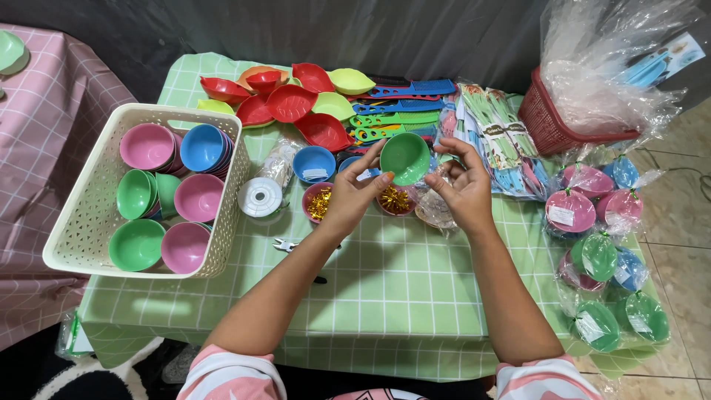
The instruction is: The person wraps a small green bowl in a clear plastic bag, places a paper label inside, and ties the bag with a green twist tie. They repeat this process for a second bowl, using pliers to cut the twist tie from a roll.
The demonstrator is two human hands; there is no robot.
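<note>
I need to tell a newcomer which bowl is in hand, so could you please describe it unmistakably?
Start at the green checked tablecloth and look above its middle, right of the white basket. The green bowl is there, lifted between the left hand and right hand. It alone is off the table, tilted, its hollow facing the camera.

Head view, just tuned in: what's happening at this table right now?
A person holds a small green bowl up above the green checked table, gripped by the left hand with the right hand at its other side, also touching a clear plastic bag. To the left, a white basket holds stacked pink, green and blue bowls. Bagged bowls lie at the right, and combs and leaf-shaped dishes at the back.
</note>
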